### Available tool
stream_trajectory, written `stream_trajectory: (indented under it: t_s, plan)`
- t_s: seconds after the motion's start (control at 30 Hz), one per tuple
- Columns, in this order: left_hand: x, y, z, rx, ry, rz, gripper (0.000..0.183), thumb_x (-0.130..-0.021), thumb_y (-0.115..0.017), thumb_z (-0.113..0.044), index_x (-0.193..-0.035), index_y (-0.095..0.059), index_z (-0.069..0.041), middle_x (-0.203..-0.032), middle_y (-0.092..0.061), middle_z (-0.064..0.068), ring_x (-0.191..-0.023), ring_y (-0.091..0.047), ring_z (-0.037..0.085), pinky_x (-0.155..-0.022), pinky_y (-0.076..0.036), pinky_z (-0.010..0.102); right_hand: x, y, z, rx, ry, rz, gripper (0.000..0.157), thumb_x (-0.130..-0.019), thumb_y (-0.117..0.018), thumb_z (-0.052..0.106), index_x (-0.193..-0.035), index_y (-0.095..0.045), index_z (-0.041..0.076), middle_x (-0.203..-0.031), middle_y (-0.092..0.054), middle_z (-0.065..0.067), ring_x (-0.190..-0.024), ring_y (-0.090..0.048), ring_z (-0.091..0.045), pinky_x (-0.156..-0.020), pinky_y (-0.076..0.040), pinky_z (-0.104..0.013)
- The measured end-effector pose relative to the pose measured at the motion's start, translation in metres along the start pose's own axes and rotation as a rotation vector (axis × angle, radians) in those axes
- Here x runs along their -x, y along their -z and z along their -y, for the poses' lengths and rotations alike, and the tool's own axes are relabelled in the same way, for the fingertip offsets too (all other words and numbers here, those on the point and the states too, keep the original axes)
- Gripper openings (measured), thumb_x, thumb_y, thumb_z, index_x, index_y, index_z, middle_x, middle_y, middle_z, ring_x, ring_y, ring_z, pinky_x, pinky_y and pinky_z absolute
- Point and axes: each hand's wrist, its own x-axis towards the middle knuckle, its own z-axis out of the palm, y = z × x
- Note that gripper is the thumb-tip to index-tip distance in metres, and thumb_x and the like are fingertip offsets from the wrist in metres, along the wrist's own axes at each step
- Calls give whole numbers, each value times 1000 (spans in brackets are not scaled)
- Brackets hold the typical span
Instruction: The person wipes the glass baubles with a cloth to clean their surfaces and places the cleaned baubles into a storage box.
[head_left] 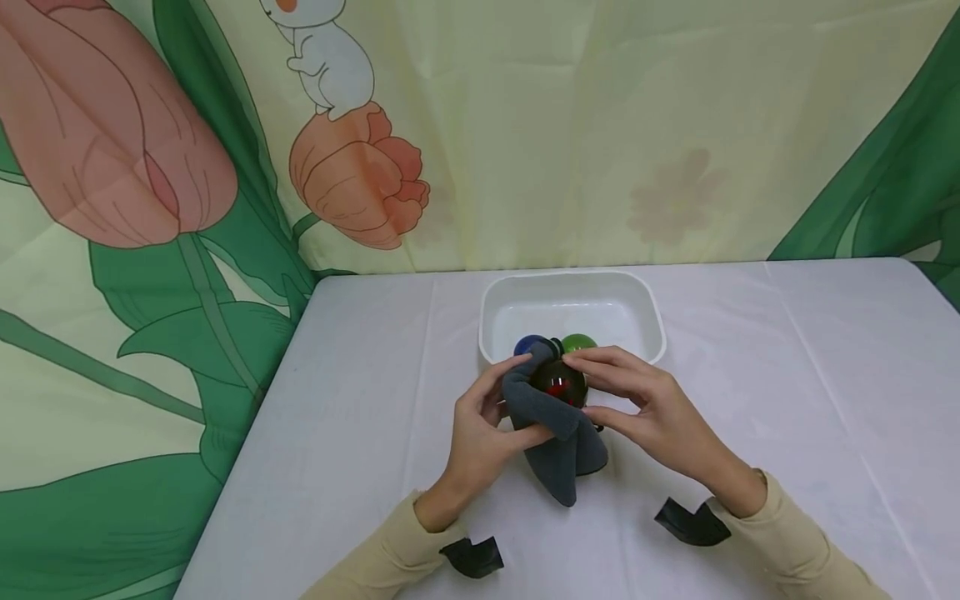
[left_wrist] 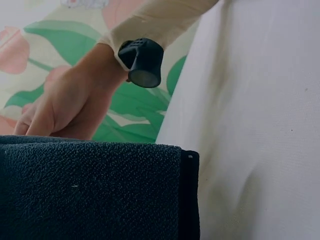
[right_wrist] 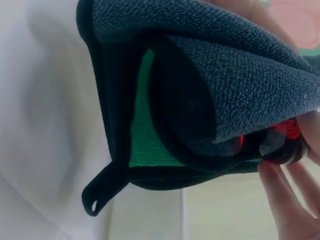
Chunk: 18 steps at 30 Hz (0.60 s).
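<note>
A dark, shiny ball with red patches (head_left: 564, 385) is partly wrapped in a blue-grey terry cloth (head_left: 558, 454) above the table. My left hand (head_left: 483, 437) grips the cloth from the left, its thumb across the front fold. From the right, my right hand (head_left: 648, 404) holds the ball between thumb and fingers. In the right wrist view the cloth (right_wrist: 265, 85) drapes over the glossy ball (right_wrist: 280, 145), and a hanging loop (right_wrist: 102, 195) sticks out at one corner. The cloth (left_wrist: 95, 190) hides the fingertips of my right hand (left_wrist: 75, 100) in the left wrist view.
Behind the hands stands a white rectangular tray (head_left: 573, 283). A blue ball (head_left: 529, 343) and a green ball (head_left: 579, 342) show at its near side, partly hidden. A white cloth covers the table (head_left: 810, 367), and a printed curtain (head_left: 570, 142) hangs behind it.
</note>
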Motion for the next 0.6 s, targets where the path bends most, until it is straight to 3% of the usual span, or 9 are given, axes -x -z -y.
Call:
stream_trajectory:
  t_s: [0.23,0.6]
  plan:
    - [-2,-4,-15,-7,9,12,66,-67,-74,13,-127,-47,5,-120,-54,19,-102,-58,25,-78,-52,35,10,1,-27,-58,-116,25,54,-76,-69,-6,-126,-55,5,-120,-54,-7,-106,-58,-17,-83,-50,-31]
    - [-2,-7,-18,-18,9,19,66,-66,-74,13,-126,-46,6,-119,-55,20,-102,-58,24,-79,-52,34,12,4,-23,-168,-457,44,43,-83,-68,19,-125,-57,17,-125,-55,-3,-104,-59,-15,-78,-52,-28]
